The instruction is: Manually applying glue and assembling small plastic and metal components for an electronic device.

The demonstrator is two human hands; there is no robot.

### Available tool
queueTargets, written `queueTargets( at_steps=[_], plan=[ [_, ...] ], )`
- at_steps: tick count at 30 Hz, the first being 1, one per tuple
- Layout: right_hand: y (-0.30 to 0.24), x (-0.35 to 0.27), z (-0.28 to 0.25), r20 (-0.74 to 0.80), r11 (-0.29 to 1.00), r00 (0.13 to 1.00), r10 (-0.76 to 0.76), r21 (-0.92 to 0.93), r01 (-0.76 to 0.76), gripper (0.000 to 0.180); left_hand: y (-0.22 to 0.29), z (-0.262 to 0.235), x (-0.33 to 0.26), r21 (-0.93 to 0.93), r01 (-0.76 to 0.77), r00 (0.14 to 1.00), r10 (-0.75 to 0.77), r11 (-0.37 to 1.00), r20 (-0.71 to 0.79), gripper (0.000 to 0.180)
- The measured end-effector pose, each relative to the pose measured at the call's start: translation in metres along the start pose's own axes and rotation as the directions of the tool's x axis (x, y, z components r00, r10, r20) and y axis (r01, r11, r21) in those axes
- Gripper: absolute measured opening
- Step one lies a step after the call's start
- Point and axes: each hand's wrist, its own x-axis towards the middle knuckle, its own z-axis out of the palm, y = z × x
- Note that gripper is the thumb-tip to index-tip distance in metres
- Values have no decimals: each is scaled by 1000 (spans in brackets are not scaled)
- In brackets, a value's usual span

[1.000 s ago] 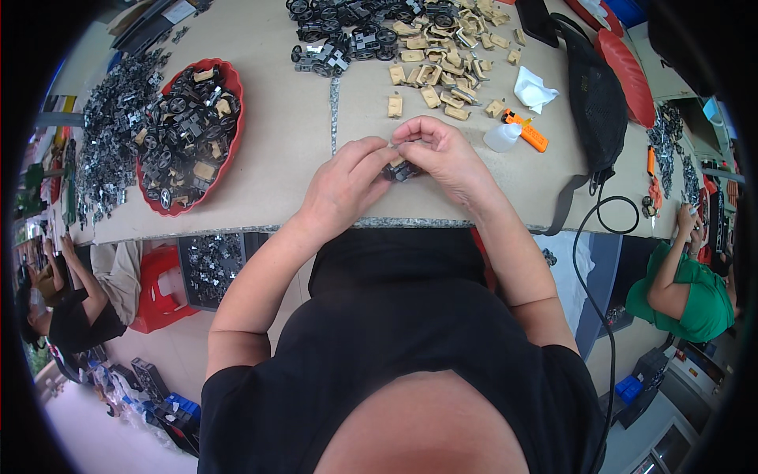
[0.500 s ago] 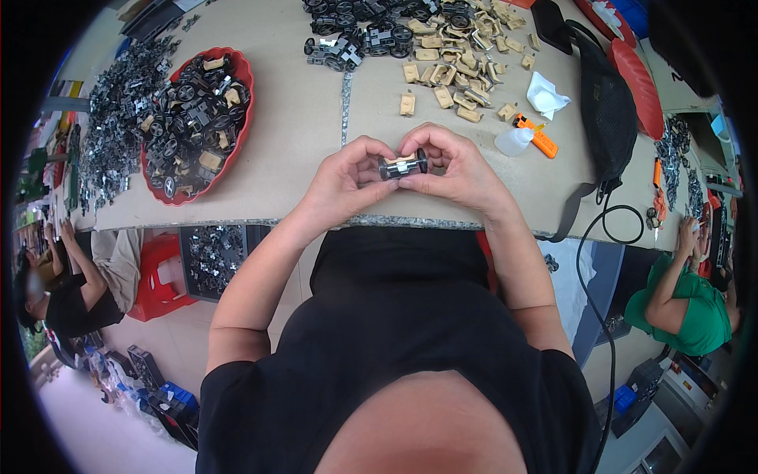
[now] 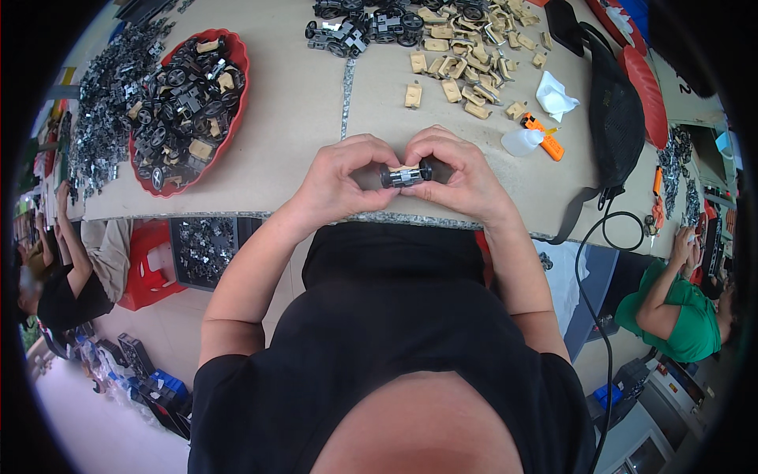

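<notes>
Between my two hands, just above the table's near edge, I hold a small black wheeled toy part with a tan piece on it. The fingers of my left hand pinch its left end. At the other end, my right hand grips it with thumb and fingertips. Ahead of my hands lie loose tan plastic pieces, some with metal bits. Beyond them on the left is a cluster of black wheeled parts.
A red scalloped bowl of wheeled parts stands left, beside a spread of small dark parts. To the right are a white squeeze bottle, an orange cutter, crumpled white tissue and a black bag. People work at both sides.
The view has shifted slightly. The wheeled part has turned a little in my fingers, showing more of its dark and silver side. Both hands keep hold of it.
</notes>
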Motion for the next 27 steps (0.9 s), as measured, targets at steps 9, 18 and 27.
queueTargets(
  at_steps=[9,18,27],
  plan=[
    [2,-2,5,11,998,998,69,-5,-68,27,-6,2,-2,-17,-19,1000,19,1000,-8,22],
    [2,0,3,-3,996,996,88,15,-88,28,-7,4,1,-36,21,998,-23,999,-52,26],
    [2,-1,4,5,998,999,46,-31,-45,29,-6,3,1,-32,4,1000,-4,999,-21,25]
  ],
)
